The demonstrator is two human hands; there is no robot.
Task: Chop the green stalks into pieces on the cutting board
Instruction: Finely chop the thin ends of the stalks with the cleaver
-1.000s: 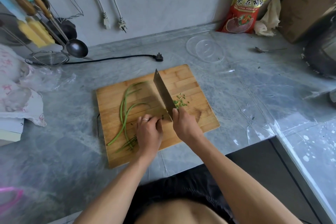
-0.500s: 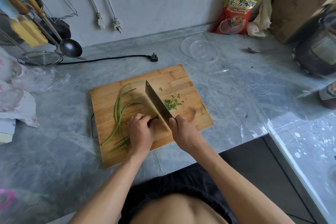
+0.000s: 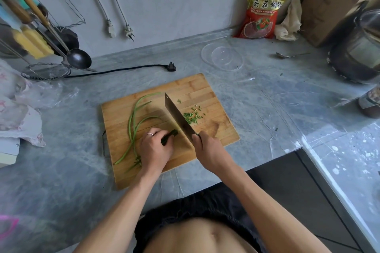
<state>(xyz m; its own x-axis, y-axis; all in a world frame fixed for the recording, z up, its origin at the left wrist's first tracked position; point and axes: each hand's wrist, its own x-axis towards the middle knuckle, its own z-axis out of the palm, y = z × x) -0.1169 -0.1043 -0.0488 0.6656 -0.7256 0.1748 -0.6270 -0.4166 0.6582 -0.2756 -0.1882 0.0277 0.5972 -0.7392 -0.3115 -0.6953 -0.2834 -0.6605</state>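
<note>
Grey marble countertop; cutting board near front edge, skewed. Right hand at board's front-right edge, fingers closed around cleaver handle; blade on board centre. Left hand at front-centre, fingers curled, pinching bundled green stalks just left of blade; loose ends trail toward board's left edge. Chopped pieces right of blade.

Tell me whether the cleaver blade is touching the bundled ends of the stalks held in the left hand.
Apart. The head view shows bare board between the cleaver blade and the bundled stalk ends in the left hand.
</note>
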